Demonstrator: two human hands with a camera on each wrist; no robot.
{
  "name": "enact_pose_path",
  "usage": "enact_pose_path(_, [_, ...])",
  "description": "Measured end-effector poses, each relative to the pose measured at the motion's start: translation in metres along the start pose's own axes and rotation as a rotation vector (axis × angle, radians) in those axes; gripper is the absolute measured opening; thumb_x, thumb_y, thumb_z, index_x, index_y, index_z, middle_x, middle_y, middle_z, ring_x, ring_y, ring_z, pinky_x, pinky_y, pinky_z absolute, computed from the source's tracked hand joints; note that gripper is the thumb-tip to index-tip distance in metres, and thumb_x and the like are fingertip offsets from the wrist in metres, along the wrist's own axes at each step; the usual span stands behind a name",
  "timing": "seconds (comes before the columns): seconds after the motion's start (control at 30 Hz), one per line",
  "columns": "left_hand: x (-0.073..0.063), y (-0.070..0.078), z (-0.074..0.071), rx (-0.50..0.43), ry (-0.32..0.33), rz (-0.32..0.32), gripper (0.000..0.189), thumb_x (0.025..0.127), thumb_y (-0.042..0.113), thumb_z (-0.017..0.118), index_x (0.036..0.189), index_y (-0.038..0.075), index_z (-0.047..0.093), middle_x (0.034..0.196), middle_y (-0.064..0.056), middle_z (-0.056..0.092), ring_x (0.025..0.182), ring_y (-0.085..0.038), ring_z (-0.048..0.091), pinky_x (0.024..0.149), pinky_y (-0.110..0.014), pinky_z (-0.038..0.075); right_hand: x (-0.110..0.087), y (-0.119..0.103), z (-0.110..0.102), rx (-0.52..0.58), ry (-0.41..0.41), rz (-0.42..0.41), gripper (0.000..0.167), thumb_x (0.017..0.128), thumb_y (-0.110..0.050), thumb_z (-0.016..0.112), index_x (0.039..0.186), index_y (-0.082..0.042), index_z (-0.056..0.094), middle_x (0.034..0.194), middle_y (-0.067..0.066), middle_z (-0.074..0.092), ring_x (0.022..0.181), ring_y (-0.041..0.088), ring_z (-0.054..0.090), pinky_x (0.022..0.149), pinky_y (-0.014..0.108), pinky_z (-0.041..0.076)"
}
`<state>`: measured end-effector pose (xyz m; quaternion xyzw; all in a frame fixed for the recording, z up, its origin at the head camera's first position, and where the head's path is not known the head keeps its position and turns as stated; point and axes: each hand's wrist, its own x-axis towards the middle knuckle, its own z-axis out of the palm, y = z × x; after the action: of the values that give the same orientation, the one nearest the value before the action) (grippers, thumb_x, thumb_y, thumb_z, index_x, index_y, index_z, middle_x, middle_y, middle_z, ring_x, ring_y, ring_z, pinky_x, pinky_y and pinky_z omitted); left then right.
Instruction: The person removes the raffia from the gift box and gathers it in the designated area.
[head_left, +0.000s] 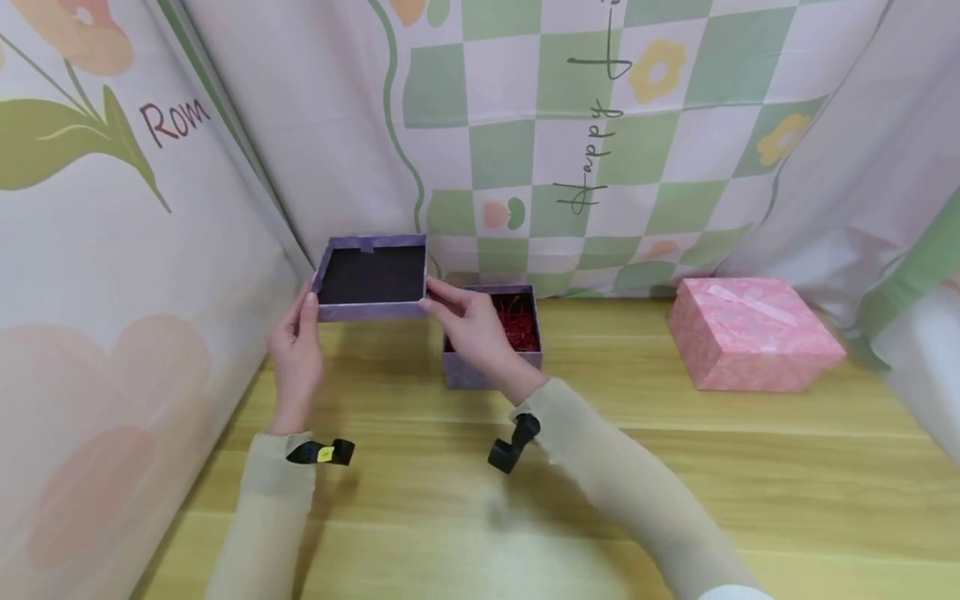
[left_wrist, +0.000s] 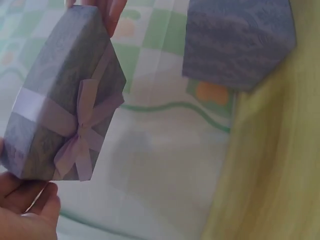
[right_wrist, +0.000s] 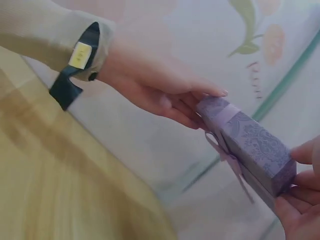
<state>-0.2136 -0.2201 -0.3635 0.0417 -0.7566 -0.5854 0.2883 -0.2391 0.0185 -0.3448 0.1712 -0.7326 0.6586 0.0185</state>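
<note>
Both hands hold a purple patterned box lid up in the air, its black inside (head_left: 372,275) facing the head camera. My left hand (head_left: 296,358) grips the lid's left end, thumb at the near corner. At the other end, my right hand (head_left: 480,329) pinches the right edge between thumb and fingers. A lilac ribbon bow (left_wrist: 82,130) shows on the lid's outer face in the left wrist view. Behind the right hand, the matching purple box (head_left: 471,372) stands uncovered on the table, with red shredded paper (head_left: 519,325) inside. That hand hides part of the box.
A closed pink box (head_left: 757,333) with a ribbon stands at the right on the wooden table (head_left: 420,500). A printed curtain (head_left: 502,150) hangs along the table's back edge, and another printed cloth (head_left: 142,333) borders the left side.
</note>
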Motion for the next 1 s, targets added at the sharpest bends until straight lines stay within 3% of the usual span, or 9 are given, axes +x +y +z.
enact_pose_path(0.3, [0.004, -0.028, -0.018, -0.019, 0.061, -0.083, 0.043, 0.111, 0.025, 0.044, 0.148, 0.004, 0.05, 0.153, -0.01, 0.046, 0.143, -0.02, 0.038, 0.115, -0.029, 0.031, 0.007, 0.019, 0.052, 0.102, 0.03, 0.071, 0.044, 0.098, -0.005, 0.068, 0.141, 0.001, 0.058, 0.143, 0.014, 0.056, 0.129, 0.024, 0.056, 0.101, 0.026, 0.047])
enact_pose_path(0.47, [0.003, -0.049, -0.026, -0.044, 0.079, -0.135, 0.043, 0.112, 0.022, 0.042, 0.148, -0.001, 0.05, 0.153, -0.014, 0.045, 0.143, -0.022, 0.037, 0.115, -0.03, 0.032, -0.001, 0.036, 0.067, 0.085, -0.133, 0.076, 0.058, 0.101, -0.006, 0.063, 0.153, 0.003, 0.037, 0.158, 0.018, 0.034, 0.139, 0.029, 0.043, 0.108, 0.032, 0.041])
enact_pose_path(0.53, [0.003, -0.06, -0.029, -0.017, 0.069, -0.143, 0.043, 0.112, 0.021, 0.042, 0.147, -0.002, 0.05, 0.153, -0.015, 0.046, 0.143, -0.023, 0.037, 0.115, -0.03, 0.032, -0.004, 0.043, 0.071, 0.08, -0.189, 0.082, 0.062, 0.103, -0.007, 0.061, 0.156, 0.004, 0.029, 0.161, 0.019, 0.026, 0.143, 0.03, 0.037, 0.111, 0.034, 0.037])
enact_pose_path(0.63, [0.002, -0.073, -0.031, 0.021, 0.04, -0.178, 0.043, 0.111, 0.02, 0.044, 0.147, -0.003, 0.049, 0.151, -0.016, 0.047, 0.143, -0.025, 0.038, 0.116, -0.032, 0.031, -0.008, 0.056, 0.075, 0.084, -0.206, 0.089, 0.063, 0.105, -0.009, 0.058, 0.156, 0.006, 0.025, 0.163, 0.021, 0.021, 0.145, 0.032, 0.032, 0.114, 0.037, 0.034])
enact_pose_path(0.83, [0.0, -0.092, -0.03, 0.053, -0.017, -0.335, 0.04, 0.108, 0.013, 0.05, 0.145, -0.003, 0.051, 0.15, -0.016, 0.049, 0.143, -0.027, 0.038, 0.117, -0.033, 0.03, -0.013, 0.085, 0.081, 0.028, -0.177, 0.164, 0.065, 0.106, -0.018, 0.059, 0.157, 0.006, 0.026, 0.162, 0.021, 0.026, 0.143, 0.033, 0.037, 0.113, 0.037, 0.035])
enact_pose_path(1.0, [-0.002, -0.103, -0.028, 0.111, -0.039, -0.336, 0.039, 0.105, 0.005, 0.052, 0.143, -0.005, 0.053, 0.147, -0.019, 0.05, 0.141, -0.03, 0.04, 0.117, -0.036, 0.03, -0.01, 0.101, 0.083, 0.011, -0.16, 0.186, 0.063, 0.105, -0.017, 0.059, 0.156, 0.006, 0.029, 0.158, 0.021, 0.033, 0.141, 0.032, 0.04, 0.113, 0.035, 0.035])
